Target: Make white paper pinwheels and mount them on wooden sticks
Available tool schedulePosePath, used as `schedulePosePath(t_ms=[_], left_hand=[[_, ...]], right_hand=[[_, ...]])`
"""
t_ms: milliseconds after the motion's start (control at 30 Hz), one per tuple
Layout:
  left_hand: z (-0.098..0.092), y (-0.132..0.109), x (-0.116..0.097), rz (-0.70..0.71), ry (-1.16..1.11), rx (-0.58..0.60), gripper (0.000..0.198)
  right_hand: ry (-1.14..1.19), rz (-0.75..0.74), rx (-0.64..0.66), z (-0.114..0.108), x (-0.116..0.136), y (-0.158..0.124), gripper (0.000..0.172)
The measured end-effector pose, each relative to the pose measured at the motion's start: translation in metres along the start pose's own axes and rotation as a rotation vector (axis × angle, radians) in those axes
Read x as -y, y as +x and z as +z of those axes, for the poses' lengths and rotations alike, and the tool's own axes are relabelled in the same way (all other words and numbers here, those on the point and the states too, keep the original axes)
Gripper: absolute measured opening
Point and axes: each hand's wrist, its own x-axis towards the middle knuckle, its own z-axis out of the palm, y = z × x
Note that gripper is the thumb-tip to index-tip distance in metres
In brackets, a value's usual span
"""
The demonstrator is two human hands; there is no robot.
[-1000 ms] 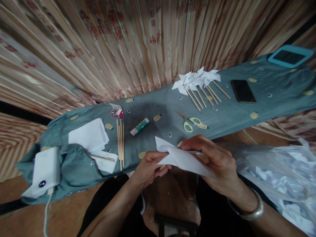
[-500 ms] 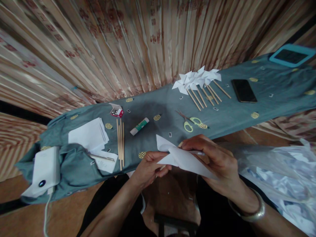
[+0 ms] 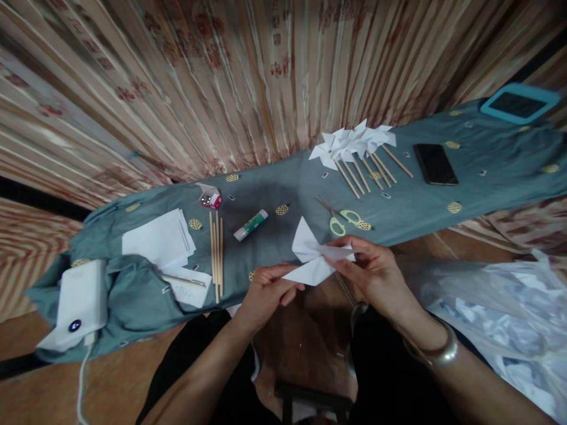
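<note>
A white paper pinwheel [image 3: 310, 273] is held above the near edge of the cloth-covered table, its blades folded toward the middle. My left hand [image 3: 268, 289] is closed at its left side, the fingers curled below the paper; a stick under it, if any, is hidden. My right hand [image 3: 376, 271] pinches the right blade between thumb and fingers, with a silver bangle on that wrist. Just beyond the hands lie scissors [image 3: 337, 226] with light green handles. A glue stick [image 3: 250, 225] and several loose wooden sticks [image 3: 217, 254] lie to the left.
Several finished pinwheels [image 3: 349, 144] lie at the back beside a black phone [image 3: 436, 164]. A blue-framed tablet [image 3: 519, 104] is far right. Left are a small red box of pins [image 3: 211, 199], white paper sheets [image 3: 155, 239], a pen [image 3: 183, 280] and a power bank [image 3: 82, 295]. A plastic bag [image 3: 500, 319] stands right.
The pinwheel has turned, so one blade now points up and its middle faces me. My right hand has shifted its grip to the right blade. My left hand has hardly moved.
</note>
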Motion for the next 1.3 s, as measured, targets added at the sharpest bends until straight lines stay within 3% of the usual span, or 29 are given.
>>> schedulePosePath(t_ms=[133,400,833,1100,1300], left_hand=[[-0.001,0.002,0.008,-0.001,0.026,-0.073,0.029],[-0.009,-0.001,0.031,-0.028,0.012,-0.167,0.035],[-0.012,-0.014,0.05,-0.076,-0.328,-0.349,0.023],[0.003,-0.024,0.065,-0.147,-0.537,-0.345,0.018],[0.002,-0.021,0.072,-0.203,-0.641,-0.347,0.024]], right_hand=[[0.175,0.144,0.041,0.003,-0.017,0.011,0.022],[0.191,0.289,0.153,0.012,-0.038,0.024,0.031],[-0.078,0.39,0.37,0.026,-0.041,0.054,0.044],[-0.237,0.452,0.592,0.031,-0.042,0.078,0.038],[-0.35,0.446,0.693,0.031,-0.054,0.095,0.036]])
